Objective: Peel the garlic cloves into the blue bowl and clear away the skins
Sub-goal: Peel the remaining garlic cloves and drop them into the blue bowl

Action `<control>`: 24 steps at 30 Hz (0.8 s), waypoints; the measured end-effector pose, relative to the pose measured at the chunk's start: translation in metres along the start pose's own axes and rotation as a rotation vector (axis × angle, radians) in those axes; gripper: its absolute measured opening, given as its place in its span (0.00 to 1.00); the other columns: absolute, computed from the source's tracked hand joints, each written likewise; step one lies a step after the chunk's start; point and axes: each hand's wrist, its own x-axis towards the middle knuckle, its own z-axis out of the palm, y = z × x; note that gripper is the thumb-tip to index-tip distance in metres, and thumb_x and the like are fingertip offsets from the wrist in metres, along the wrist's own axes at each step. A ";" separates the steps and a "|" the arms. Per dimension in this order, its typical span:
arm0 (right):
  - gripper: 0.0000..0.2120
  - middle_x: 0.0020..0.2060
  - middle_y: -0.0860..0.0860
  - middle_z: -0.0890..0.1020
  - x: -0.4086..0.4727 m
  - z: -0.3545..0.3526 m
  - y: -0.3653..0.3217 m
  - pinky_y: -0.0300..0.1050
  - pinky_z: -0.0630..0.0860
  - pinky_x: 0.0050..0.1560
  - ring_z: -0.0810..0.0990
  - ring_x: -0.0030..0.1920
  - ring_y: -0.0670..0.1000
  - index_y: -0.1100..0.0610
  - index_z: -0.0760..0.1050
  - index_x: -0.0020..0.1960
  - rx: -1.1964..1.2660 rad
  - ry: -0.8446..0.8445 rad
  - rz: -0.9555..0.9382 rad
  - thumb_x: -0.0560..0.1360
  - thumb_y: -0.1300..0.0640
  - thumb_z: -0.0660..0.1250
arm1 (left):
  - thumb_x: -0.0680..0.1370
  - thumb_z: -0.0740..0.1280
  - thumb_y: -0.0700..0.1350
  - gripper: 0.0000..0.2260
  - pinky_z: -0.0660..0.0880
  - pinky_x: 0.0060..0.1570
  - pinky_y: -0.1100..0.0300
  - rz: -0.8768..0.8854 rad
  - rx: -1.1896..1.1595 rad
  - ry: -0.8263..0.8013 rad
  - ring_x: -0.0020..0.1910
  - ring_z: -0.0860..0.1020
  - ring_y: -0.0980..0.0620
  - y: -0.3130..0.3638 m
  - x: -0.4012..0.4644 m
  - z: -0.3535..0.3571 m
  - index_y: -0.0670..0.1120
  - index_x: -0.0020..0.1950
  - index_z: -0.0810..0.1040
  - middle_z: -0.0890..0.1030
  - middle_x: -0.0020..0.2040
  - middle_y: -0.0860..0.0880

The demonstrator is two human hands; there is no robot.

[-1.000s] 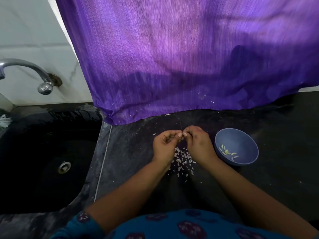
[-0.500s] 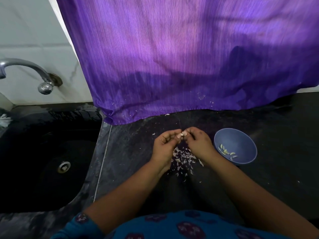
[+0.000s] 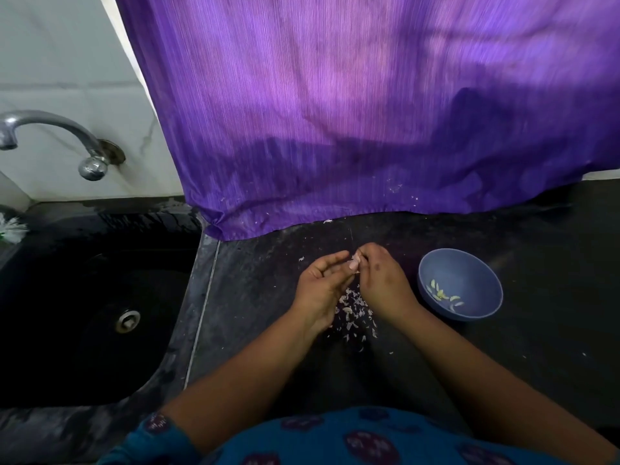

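Both hands meet over the dark counter (image 3: 255,297). My left hand (image 3: 323,283) and my right hand (image 3: 382,280) pinch a small pale garlic clove (image 3: 355,261) between their fingertips. Under the hands lies a heap of whitish garlic skins (image 3: 352,310). A blue bowl (image 3: 469,263) stands just right of my right hand, with several peeled yellowish cloves (image 3: 443,295) at its bottom.
A purple curtain (image 3: 352,112) hangs down to the counter behind the hands, flecked with bits of skin. A black sink (image 3: 84,313) with a metal tap (image 3: 60,135) lies to the left. Stray skin flakes dot the counter.
The hands have stayed together over the skin heap, working the clove; a few more skin pieces have dropped onto the pile. The bowl has not moved.
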 end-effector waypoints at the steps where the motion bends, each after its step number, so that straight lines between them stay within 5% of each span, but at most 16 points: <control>1: 0.06 0.42 0.51 0.73 -0.001 0.001 -0.001 0.32 0.63 0.35 0.69 0.38 0.42 0.55 0.67 0.46 0.004 0.004 -0.006 0.80 0.61 0.57 | 0.70 0.71 0.33 0.15 0.79 0.48 0.62 -0.008 -0.010 0.000 0.46 0.83 0.51 0.000 0.000 0.000 0.39 0.55 0.78 0.84 0.46 0.43; 8: 0.10 0.42 0.52 0.75 0.011 -0.010 0.004 0.42 0.63 0.42 0.73 0.44 0.50 0.60 0.74 0.49 0.089 0.023 0.193 0.82 0.59 0.55 | 0.74 0.65 0.27 0.13 0.80 0.46 0.62 -0.052 -0.087 -0.007 0.44 0.84 0.50 0.005 0.005 -0.004 0.36 0.58 0.76 0.84 0.45 0.42; 14: 0.14 0.29 0.51 0.76 0.009 -0.018 0.025 0.44 0.69 0.35 0.74 0.31 0.50 0.56 0.74 0.35 -0.191 -0.014 0.129 0.77 0.52 0.66 | 0.75 0.63 0.26 0.13 0.80 0.50 0.62 -0.048 -0.082 -0.006 0.49 0.84 0.49 0.004 0.008 -0.009 0.37 0.57 0.76 0.84 0.49 0.41; 17: 0.03 0.35 0.47 0.79 0.006 -0.017 0.031 0.34 0.73 0.37 0.76 0.35 0.43 0.55 0.78 0.43 -0.103 -0.073 0.090 0.72 0.60 0.73 | 0.75 0.62 0.25 0.13 0.80 0.49 0.62 -0.041 -0.077 -0.001 0.49 0.84 0.50 0.003 0.009 -0.010 0.37 0.56 0.76 0.83 0.50 0.41; 24: 0.21 0.47 0.44 0.80 0.005 -0.013 0.026 0.26 0.69 0.37 0.77 0.42 0.39 0.54 0.80 0.53 0.146 -0.172 0.249 0.73 0.74 0.57 | 0.74 0.62 0.24 0.15 0.80 0.47 0.63 -0.021 -0.063 0.007 0.47 0.84 0.51 0.002 0.009 -0.009 0.38 0.54 0.77 0.82 0.48 0.43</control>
